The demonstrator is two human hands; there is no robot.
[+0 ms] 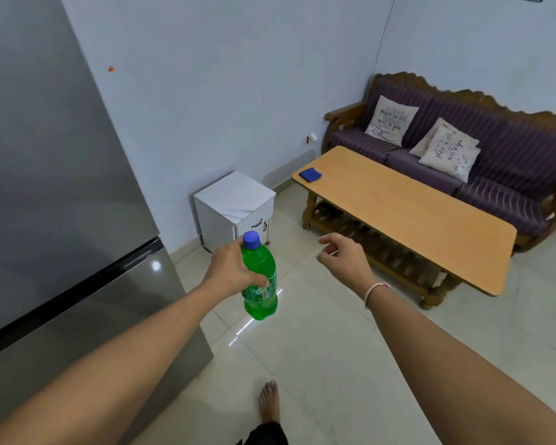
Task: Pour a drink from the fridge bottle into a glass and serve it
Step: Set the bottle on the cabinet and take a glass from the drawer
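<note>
My left hand (230, 266) is shut around the middle of a green plastic bottle (260, 300) with a blue cap (250, 239). The bottle is upright, held in the air over the tiled floor. My right hand (342, 253) hovers a little to the right of the bottle, fingers loosely curled and apart, holding nothing. A pale band sits on that wrist. The grey fridge (55, 187) stands at the left with its doors closed. No glass is in view.
A long wooden coffee table (414, 216) stands to the right with a folded blue cloth (310, 174) on its near-left corner. Behind it is a purple sofa (507, 162) with cushions. A small white cabinet (235, 207) sits by the wall. My bare foot (268, 401) is on the floor.
</note>
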